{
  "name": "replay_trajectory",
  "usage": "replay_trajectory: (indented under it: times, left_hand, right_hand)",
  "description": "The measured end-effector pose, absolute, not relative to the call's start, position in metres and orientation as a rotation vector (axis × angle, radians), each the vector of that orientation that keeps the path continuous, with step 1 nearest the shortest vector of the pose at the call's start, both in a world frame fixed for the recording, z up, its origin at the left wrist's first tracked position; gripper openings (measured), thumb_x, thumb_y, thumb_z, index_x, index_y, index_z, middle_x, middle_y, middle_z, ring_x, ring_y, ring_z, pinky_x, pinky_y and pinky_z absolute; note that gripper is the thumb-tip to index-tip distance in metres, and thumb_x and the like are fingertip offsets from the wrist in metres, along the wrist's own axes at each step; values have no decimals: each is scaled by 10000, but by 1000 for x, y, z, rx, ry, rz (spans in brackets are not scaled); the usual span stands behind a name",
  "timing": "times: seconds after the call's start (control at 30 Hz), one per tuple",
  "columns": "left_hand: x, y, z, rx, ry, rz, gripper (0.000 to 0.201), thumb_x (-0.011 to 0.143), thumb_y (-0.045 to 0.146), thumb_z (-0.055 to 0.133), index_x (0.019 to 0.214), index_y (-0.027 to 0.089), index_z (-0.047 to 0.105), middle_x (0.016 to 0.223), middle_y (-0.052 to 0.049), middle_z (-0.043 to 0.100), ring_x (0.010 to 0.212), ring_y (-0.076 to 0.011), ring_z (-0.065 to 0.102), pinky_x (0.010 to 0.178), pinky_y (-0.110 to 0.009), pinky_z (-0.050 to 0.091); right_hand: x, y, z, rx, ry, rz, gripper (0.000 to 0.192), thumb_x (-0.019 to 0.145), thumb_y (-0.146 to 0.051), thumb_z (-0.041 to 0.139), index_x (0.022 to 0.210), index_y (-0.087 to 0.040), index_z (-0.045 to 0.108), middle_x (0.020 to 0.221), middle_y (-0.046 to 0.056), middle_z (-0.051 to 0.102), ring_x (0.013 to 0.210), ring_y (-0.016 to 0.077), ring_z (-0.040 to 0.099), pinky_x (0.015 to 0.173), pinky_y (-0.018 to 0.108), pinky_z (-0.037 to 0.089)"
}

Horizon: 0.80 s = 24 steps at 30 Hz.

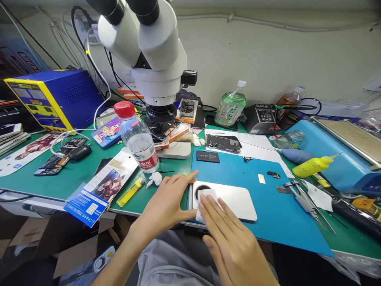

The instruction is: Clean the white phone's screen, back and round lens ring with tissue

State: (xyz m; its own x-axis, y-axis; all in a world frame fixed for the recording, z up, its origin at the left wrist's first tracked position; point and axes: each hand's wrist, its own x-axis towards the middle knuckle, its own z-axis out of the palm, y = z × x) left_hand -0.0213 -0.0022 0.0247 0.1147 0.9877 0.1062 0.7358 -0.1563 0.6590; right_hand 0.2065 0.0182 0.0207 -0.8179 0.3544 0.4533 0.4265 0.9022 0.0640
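A white flat panel (232, 200) with rounded corners and a black ring (203, 190) near its left end lies at the front edge of the blue mat (285, 214). My left hand (166, 202) steadies the panel's left end, its fingers on the far corner and its thumb on the near side. With extended fingers, my right hand (229, 234) presses a small white wipe (205, 202) onto the panel beside the ring, covering part of the ring. A black phone battery (208, 156) sits just beyond the panel. Anything beneath the wipe is hidden.
A microscope (160, 51) towers at back left, with a water bottle (139, 139) and yellow lighter (130, 192) below it. Phone screens (223, 143) lie behind the mat. Tweezers (312, 202) and a yellow dropper bottle (312, 166) are at right.
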Motion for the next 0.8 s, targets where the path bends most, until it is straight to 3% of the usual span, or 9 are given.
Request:
replay_trajectory:
  times: [0.1, 0.3, 0.53, 0.8]
  left_hand:
    - [-21, -2, 25, 1954, 1669, 754, 977, 849, 334, 878, 1653, 344, 323, 1517, -3, 660, 1423, -275, 531, 1168, -443, 383]
    - [-20, -2, 28, 1976, 1671, 748, 970, 841, 240, 854, 1647, 336, 323, 1505, 4, 668, 1407, -265, 551, 1155, -439, 395]
    - [-22, -2, 27, 1989, 1676, 747, 966, 856, 328, 867, 1654, 292, 324, 1535, -65, 637, 1421, -280, 546, 1163, -467, 405]
    - [-26, 0, 23, 2026, 1648, 787, 949, 876, 288, 820, 1662, 284, 288, 1510, -61, 658, 1407, -286, 563, 1151, -480, 417]
  right_hand:
    - [206, 21, 22, -613, -2630, -248, 586, 1027, -173, 513, 1584, 2, 468, 1658, 183, 505, 1571, 289, 467, 1276, 488, 485]
    - [207, 20, 23, -510, -2640, -210, 580, 1008, -153, 532, 1570, -12, 494, 1677, 168, 485, 1593, 292, 433, 1263, 484, 500]
    - [183, 33, 25, -587, -2583, -401, 479, 1051, -199, 550, 1479, 14, 592, 1540, 200, 631, 1426, 328, 632, 1213, 514, 551]
    - [164, 21, 32, -617, -2613, -596, 431, 1065, -199, 526, 1406, 35, 646, 1463, 234, 679, 1314, 357, 713, 1146, 514, 586]
